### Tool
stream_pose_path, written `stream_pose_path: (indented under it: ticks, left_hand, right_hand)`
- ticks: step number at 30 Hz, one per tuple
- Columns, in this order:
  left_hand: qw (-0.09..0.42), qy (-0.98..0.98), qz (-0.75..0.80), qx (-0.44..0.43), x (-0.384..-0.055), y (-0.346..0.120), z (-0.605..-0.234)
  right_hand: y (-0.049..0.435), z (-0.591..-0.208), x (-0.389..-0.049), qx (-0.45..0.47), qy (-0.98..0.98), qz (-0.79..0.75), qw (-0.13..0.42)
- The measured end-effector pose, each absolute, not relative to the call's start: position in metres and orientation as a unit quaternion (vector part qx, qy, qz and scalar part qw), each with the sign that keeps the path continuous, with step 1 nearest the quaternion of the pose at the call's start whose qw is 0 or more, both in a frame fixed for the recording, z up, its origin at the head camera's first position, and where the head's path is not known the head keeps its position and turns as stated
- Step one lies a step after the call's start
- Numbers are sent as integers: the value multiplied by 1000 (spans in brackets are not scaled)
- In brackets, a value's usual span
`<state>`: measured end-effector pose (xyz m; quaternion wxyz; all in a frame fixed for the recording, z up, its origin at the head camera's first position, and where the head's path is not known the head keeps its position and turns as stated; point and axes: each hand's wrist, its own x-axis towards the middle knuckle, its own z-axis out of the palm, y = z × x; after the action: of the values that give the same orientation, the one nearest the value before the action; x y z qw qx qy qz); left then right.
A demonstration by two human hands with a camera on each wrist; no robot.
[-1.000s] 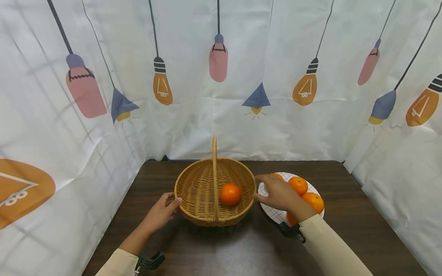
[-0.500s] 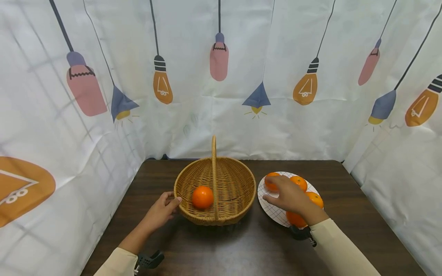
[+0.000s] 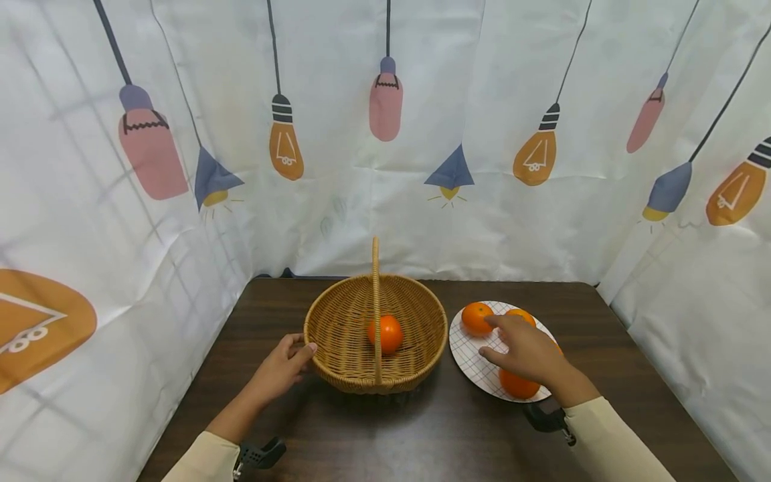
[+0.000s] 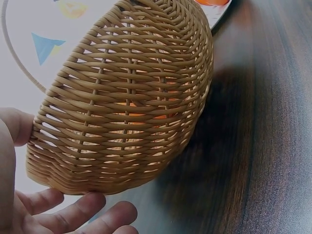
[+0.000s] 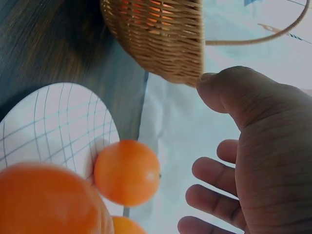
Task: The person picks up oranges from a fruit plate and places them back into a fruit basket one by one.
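Observation:
A wicker basket (image 3: 337, 321) with a tall hoop handle stands mid-table. One smooth reddish-orange fruit (image 3: 390, 335) lies inside, partly behind the handle. My left hand (image 3: 283, 368) pinches the basket's left rim, thumb on the edge and fingers below the outer wall; the left wrist view shows this wicker wall (image 4: 122, 97) close up. Over a white plate (image 3: 472, 361) with a grid pattern hovers my right hand (image 3: 530, 351), fingers apart and holding nothing. Its fingertips are near an orange (image 3: 476, 318) on the plate. Another orange (image 3: 518, 386) lies under the palm, and more are partly hidden.
A dark wood table (image 3: 385, 442) carries the basket and plate. White curtains (image 3: 337, 221) printed with lamps hang close behind and on both sides. The basket's handle (image 3: 376, 268) rises above its rim. Each wrist wears a dark strap (image 3: 263, 454).
The fruit in the basket has rolled left, then back toward the middle. My right hand has moved right, from the basket's rim to over the plate. My left hand stays on the rim.

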<state>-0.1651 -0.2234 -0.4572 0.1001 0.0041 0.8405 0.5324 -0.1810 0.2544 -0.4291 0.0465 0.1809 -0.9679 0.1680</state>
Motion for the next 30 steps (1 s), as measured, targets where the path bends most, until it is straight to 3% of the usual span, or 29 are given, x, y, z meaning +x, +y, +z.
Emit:
stream_pose_path:
  ticks: [6,16,30]
  left_hand:
    - [100,842,529,2,-166,-222,-457]
    - [98,845,525,-1,-164,-223,-458]
    - [98,846,524,11,-167,-225,-459]
  right_hand:
    - [271,-432,-176,168,-970,162,62]
    - [288,-435,-167,130,-977,167,29]
    - [304,-441,-155,126,-980,149,25]
